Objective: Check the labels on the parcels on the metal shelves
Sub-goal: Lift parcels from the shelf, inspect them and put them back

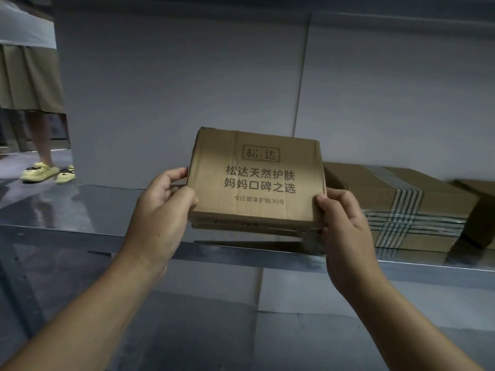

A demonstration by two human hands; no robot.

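Currently, head view: left hand [160, 210] and right hand [345, 226] grip opposite side edges of the printed cardboard parcel [255, 180], which is tilted up over the metal shelf [93, 204] front lip. No shipping label shows on this face. Turning it with edge-only grips could drop it.

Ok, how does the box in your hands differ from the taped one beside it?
The printed box is gripped by left hand and right hand, tilted up; the taped box lies flat on the metal shelf. The printed box shows dark Chinese lettering; the taped box has only crossed striped tape. Both are brown cardboard.
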